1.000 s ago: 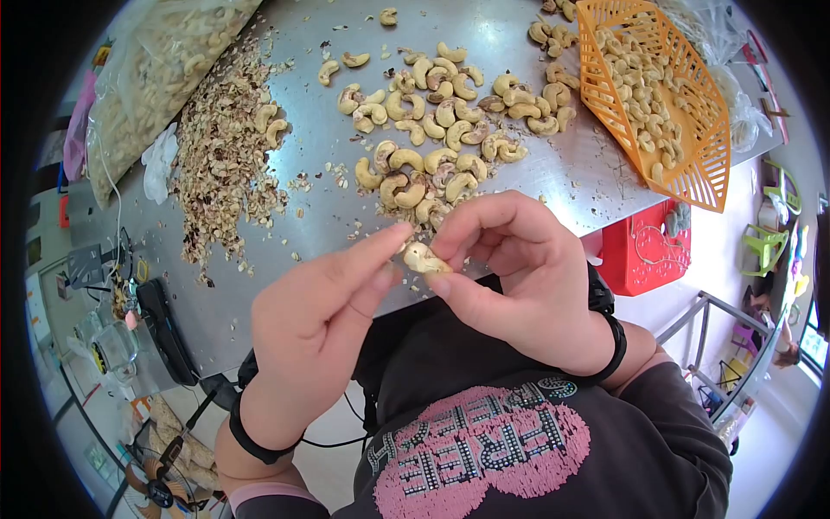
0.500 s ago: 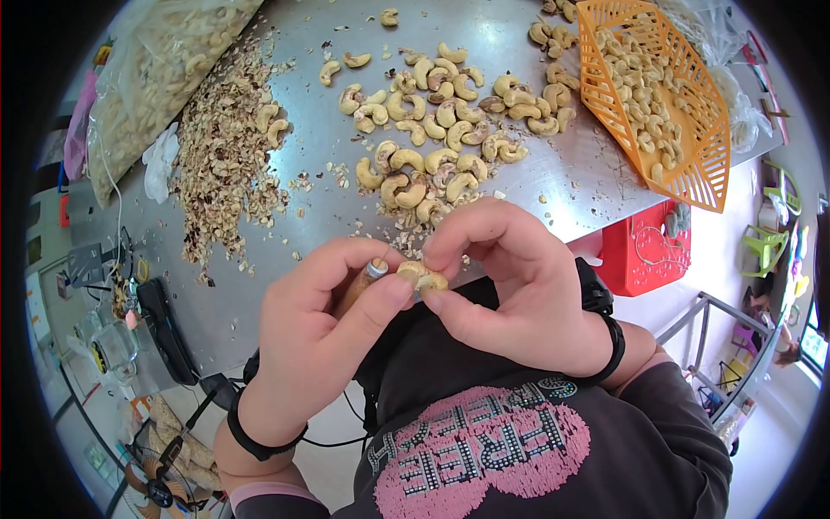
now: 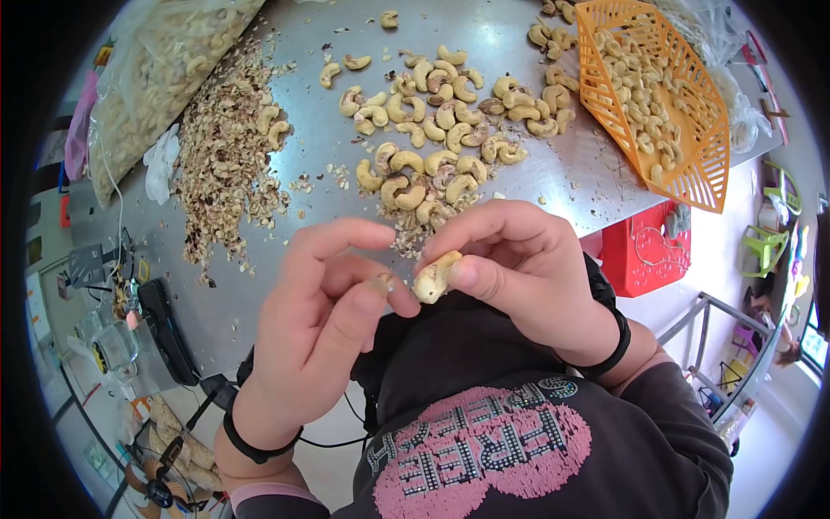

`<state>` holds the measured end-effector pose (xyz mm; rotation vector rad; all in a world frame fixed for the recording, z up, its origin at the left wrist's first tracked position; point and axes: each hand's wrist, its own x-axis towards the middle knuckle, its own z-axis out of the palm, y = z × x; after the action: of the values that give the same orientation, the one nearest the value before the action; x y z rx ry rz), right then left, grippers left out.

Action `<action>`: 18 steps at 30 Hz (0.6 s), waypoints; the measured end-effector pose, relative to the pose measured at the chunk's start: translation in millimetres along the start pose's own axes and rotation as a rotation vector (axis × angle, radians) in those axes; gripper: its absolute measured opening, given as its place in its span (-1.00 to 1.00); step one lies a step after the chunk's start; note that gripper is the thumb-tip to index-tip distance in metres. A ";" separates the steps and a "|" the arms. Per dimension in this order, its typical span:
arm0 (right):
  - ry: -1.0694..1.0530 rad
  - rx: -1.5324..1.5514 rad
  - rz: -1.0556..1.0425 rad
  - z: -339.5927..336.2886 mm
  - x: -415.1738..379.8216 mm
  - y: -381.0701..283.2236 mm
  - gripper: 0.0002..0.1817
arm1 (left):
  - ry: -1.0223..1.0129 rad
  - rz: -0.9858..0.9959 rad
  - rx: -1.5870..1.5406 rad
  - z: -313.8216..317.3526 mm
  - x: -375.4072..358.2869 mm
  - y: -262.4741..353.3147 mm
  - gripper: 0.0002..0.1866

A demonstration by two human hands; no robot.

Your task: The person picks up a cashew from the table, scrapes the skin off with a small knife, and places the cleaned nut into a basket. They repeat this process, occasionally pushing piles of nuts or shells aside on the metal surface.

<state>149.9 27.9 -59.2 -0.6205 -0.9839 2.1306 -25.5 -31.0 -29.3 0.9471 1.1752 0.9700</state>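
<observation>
Head view: right hand (image 3: pixel 527 268) fingers pinch cashew (image 3: pixel 435 275); left hand (image 3: pixel 324 320) fingers curl on small tool (image 3: pixel 380 283) (mostly hidden). Unpeeled pile (image 3: pixel 432 130) remains; basket (image 3: pixel 702 173) part-filled.

The right hand (image 3: pixel 527 268) pinches a pale cashew (image 3: pixel 435 276) between thumb and fingers at the metal table (image 3: pixel 285 216) edge. The left hand (image 3: pixel 324 311) sits just beside it, gripping a small tool. Loose cashews (image 3: pixel 432 130), a husk pile (image 3: pixel 220 147) and an orange basket (image 3: pixel 692 164) lie beyond.
</observation>
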 end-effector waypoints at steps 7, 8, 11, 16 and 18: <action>-0.016 0.001 0.053 -0.8 -0.8 0.1 -0.80 | -0.043 0.052 0.092 3.9 -1.2 1.3 -0.63; -0.022 0.004 0.024 -1.3 -1.0 1.6 -0.79 | -0.054 0.062 0.138 3.6 -1.1 1.5 -0.62; -0.004 -0.049 0.044 0.0 -2.2 -0.7 -0.78 | -0.047 0.100 0.232 3.6 -2.3 1.0 -0.62; -0.004 0.024 0.075 3.3 -1.3 -3.6 -0.70 | -0.036 0.136 0.321 2.3 -4.0 4.7 -0.62; -0.038 0.013 0.030 2.6 -0.9 -1.1 -0.67 | -0.041 0.173 0.343 2.3 -4.4 4.7 -0.61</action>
<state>149.2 26.6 -56.6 -0.5941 -0.9864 2.1801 -24.3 -33.9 -23.3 1.3536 1.2643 0.8948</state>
